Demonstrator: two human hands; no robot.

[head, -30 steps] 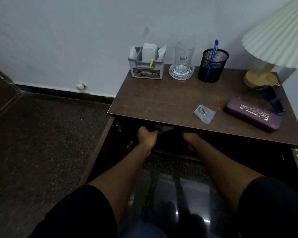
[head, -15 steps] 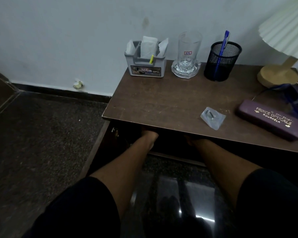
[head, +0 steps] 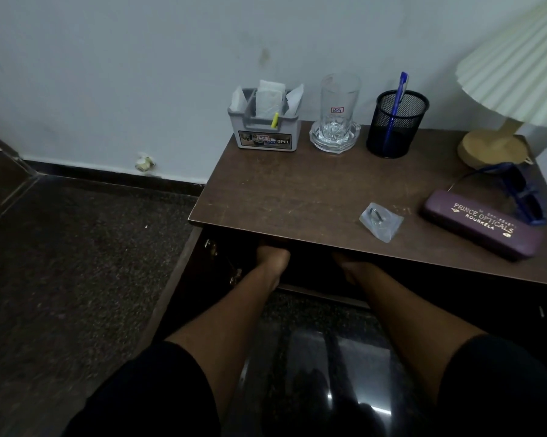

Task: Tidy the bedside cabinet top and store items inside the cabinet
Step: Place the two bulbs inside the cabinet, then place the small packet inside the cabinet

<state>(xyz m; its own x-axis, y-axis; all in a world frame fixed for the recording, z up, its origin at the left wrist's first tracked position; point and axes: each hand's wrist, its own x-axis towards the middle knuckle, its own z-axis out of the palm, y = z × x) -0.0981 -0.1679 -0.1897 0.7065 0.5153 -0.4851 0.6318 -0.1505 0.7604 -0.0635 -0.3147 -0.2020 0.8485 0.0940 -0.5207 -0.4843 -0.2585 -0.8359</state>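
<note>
The brown bedside cabinet top (head: 297, 197) carries a purple spectacle case (head: 483, 223), blue sunglasses (head: 524, 197) behind it, and a small clear packet (head: 380, 220) with a metal piece near the front edge. Along the wall stand a grey organiser (head: 265, 134) with papers, a glass mug (head: 336, 115) on a glass dish, and a black mesh pen cup (head: 395, 124) with a blue pen. Both arms reach into the open cabinet below. My left hand (head: 270, 252) and my right hand (head: 344, 263) show only at the wrist; the fingers are hidden under the top.
A lamp with a pleated shade (head: 518, 67) and a wooden base (head: 489, 146) stands at the back right. The cabinet's left door (head: 183, 279) hangs open over the dark floor. A crumpled scrap (head: 144, 162) lies by the skirting board.
Both hands have gone deeper into the cabinet and their fingers have passed out of sight under the top. The dark thing held between them earlier is no longer visible.
</note>
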